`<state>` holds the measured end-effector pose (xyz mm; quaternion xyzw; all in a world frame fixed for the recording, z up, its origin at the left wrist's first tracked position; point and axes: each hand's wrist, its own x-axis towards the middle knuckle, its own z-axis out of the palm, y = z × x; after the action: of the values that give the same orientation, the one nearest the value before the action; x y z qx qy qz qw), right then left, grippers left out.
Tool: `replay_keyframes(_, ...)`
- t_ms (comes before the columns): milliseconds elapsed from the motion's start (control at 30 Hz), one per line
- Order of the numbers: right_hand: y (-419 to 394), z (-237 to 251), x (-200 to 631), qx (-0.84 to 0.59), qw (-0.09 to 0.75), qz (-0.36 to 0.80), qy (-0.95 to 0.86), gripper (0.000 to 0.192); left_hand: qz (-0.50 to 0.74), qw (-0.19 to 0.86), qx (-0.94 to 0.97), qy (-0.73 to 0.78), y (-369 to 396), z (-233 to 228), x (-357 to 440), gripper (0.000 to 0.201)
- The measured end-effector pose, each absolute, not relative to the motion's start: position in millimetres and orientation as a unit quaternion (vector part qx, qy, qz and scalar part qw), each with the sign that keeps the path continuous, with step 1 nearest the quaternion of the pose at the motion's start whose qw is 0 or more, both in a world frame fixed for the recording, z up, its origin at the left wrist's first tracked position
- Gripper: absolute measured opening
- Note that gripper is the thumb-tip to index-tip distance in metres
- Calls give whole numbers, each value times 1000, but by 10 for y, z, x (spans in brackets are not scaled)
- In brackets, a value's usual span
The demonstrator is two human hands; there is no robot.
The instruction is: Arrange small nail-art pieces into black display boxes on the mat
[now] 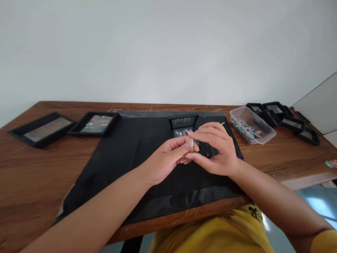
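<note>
My left hand and my right hand meet over a black cloth mat on a wooden table. Between the fingertips of both hands sits a tiny pale piece; which hand bears it is hard to tell. Just behind my fingers stands a small open black box with its lid raised, and several small coloured bits lie in its base. My right hand partly hides that box.
A clear plastic tub of small coloured pieces stands to the right of the mat. Several black frame boxes are stacked at the far right. Two larger black frame trays lie at the left.
</note>
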<state>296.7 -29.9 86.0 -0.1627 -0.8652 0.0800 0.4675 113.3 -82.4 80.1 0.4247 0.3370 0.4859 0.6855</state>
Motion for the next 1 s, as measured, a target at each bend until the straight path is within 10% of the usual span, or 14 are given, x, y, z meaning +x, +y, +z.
replay_keyframes(333,-91,859,3038,-250,498,48,-829,26,667,463,398,427,-575,799,848,45)
replay_keyframes(600,0,672,3026,-333,207,155,-907,33,722,365,360,465,-415,832,487,49)
replay_keyframes(1000,84,644,3018,-337,169,154,-913,35,718,369,379,453,-404,766,490,50)
